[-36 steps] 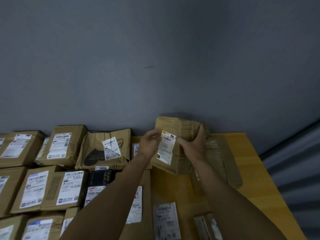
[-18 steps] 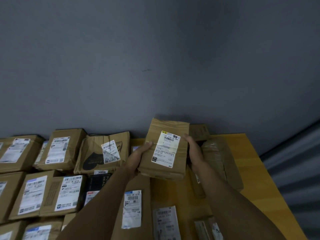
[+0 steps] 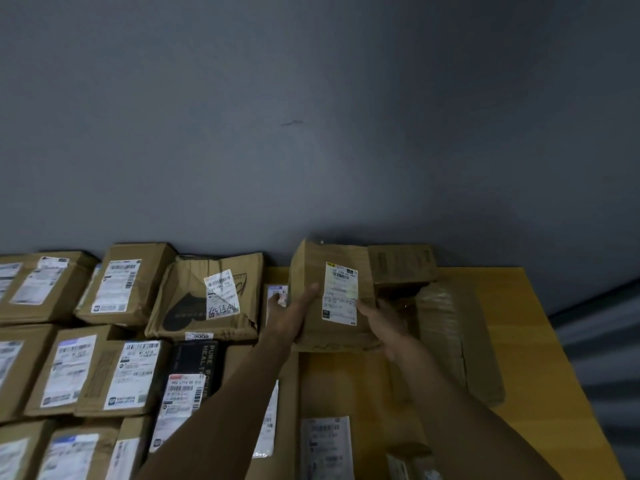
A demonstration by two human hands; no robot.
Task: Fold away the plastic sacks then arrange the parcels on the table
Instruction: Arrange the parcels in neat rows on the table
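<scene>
I hold a brown cardboard parcel with a white shipping label facing me, at the far side of the wooden table near the wall. My left hand grips its left edge, thumb on the front face. My right hand grips its lower right side, thumb on the label. The parcel's lower edge sits just above a flat carton beneath it. No plastic sacks are in view.
Several labelled brown parcels lie in rows across the left half. A crumpled paper parcel and a black box sit left of my arms. A small brown box and a tape-wrapped parcel lie to the right.
The parcel has turned from tilted to label-up and come down a little towards the table's back row. Both hands shifted along its sides as it turned.
</scene>
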